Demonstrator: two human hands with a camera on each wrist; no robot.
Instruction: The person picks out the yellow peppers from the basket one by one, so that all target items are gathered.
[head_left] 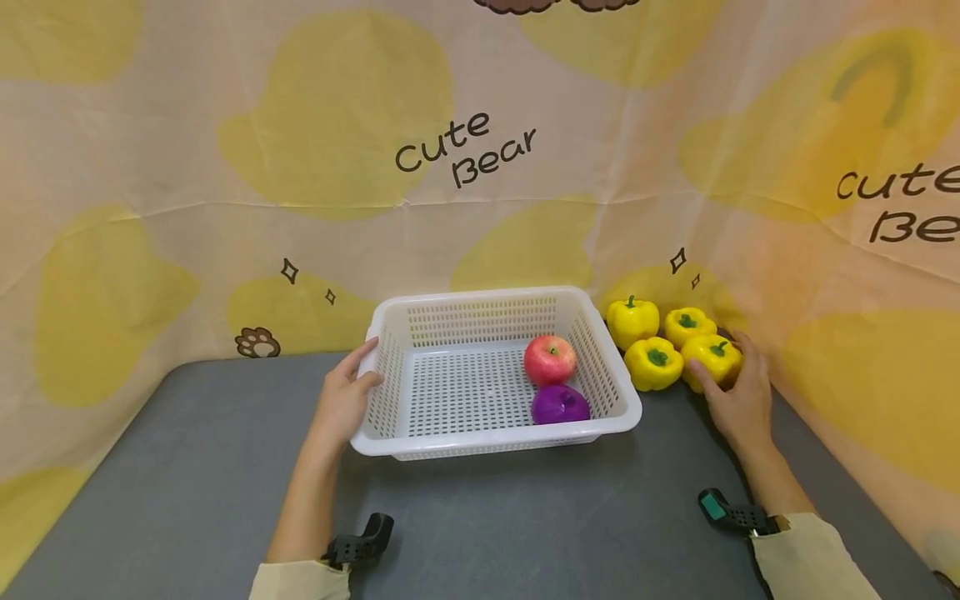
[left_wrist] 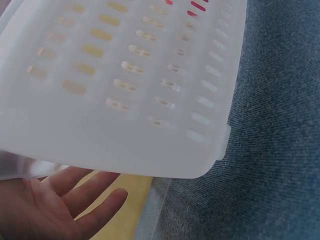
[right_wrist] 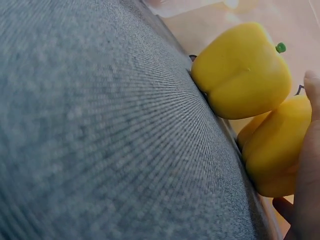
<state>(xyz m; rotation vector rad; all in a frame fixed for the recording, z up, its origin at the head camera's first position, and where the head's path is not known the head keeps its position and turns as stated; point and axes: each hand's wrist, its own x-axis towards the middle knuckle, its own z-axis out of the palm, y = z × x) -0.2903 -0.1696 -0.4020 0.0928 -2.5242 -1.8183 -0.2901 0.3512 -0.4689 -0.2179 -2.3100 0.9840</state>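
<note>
A white perforated plastic basket [head_left: 480, 442] stands in the middle of the grey table. My left hand [head_left: 347, 400] holds its left rim, thumb over the edge; in the left wrist view the other fingers [left_wrist: 102, 210] spread below the rim. Inside the basket, at the right, lie a red apple [head_left: 550, 361] and a shiny purple rounded piece [head_left: 560, 405]. My right hand [head_left: 742, 404] grips the front-right yellow bell pepper [head_left: 714, 357], thumb on its near left side and fingers round its right. In the right wrist view that pepper [right_wrist: 280, 150] sits beside the hand's edge.
More yellow bell peppers cluster right of the basket: one at the back left [head_left: 632, 321], one at the front left [head_left: 654, 364], one at the back right [head_left: 687, 323]. A printed cloth [head_left: 337, 167] hangs behind and along the right side of the table [head_left: 495, 525].
</note>
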